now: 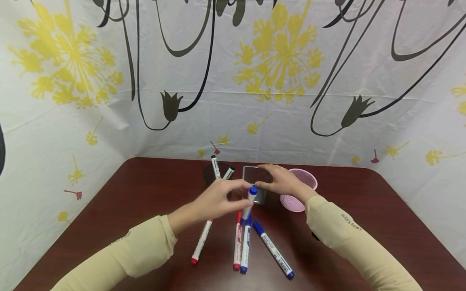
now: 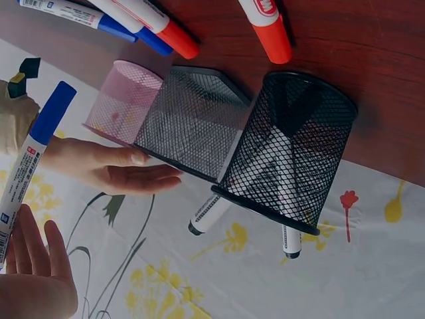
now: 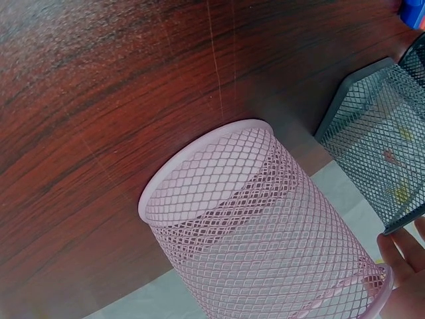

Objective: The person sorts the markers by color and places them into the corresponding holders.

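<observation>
My left hand [image 1: 214, 198] pinches a blue-capped whiteboard marker [image 1: 252, 195] near its top, thumb on one side and fingers on the other. The marker stands nearly upright, blue cap up, in front of a grey mesh pen holder [image 1: 260, 197]. My right hand [image 1: 284, 180] holds the holder at its top rim, thumb at the near edge and fingertips at the far edge. In the left wrist view, that thumb and the fingers lie along the rim of the grey holder [image 2: 189, 123]. The right wrist view shows only the fingertips [image 3: 392, 249] at the rim.
To the right is a pink mesh cup [image 1: 306, 178]. A black mesh cup [image 2: 292, 153] on the left contains two black-capped markers. In front lie red markers [image 1: 202, 242] and blue markers [image 1: 273, 248] on the dark wooden table [image 1: 145, 194]. A patterned cloth [image 1: 218, 72] hangs behind.
</observation>
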Motion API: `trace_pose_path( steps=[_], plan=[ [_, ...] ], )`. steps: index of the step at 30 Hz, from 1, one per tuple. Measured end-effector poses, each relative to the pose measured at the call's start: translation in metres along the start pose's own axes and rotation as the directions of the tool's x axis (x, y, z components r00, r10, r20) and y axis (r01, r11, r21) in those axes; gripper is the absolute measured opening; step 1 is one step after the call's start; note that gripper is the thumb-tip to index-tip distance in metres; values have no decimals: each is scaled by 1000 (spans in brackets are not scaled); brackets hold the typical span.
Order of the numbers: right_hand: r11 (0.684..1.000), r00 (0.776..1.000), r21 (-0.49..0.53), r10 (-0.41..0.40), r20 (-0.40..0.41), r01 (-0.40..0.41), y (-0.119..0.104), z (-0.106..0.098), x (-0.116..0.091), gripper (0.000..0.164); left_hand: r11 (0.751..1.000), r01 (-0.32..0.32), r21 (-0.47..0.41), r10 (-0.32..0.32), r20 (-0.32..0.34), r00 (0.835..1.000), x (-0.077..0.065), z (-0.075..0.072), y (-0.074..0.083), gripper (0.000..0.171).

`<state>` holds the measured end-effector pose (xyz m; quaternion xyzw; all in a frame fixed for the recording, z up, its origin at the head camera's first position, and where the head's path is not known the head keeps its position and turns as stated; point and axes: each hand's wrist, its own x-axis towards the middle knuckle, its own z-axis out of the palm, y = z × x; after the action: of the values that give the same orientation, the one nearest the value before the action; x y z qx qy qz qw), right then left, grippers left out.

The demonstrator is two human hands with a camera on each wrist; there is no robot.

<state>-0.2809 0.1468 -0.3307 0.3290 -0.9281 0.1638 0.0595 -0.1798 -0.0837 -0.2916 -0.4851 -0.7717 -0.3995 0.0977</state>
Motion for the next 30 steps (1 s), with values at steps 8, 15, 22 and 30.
trace_pose_path(
  steps=[8, 15, 22, 30],
  plan=[
    [1000, 1000, 3, -6, 0, 6, 0, 0, 0, 65, 1000, 7, 4, -7, -22, 1000, 6, -2, -6, 23],
    [1000, 1000, -2, -1, 3, 1, 0, 0, 0, 64, 1000, 22, 5, -22, -47, 999, 13, -5, -10, 23],
    [1000, 1000, 12, -7, -3, 7, 1, 2, 0, 66, 996, 77, 40, -74, -76, 994, 20, -9, -14, 25],
    [1000, 1000, 12, -13, -5, 13, 2, 1, 1, 64, 996, 91, 22, -89, -84, 992, 30, -14, -16, 25]
  ],
)
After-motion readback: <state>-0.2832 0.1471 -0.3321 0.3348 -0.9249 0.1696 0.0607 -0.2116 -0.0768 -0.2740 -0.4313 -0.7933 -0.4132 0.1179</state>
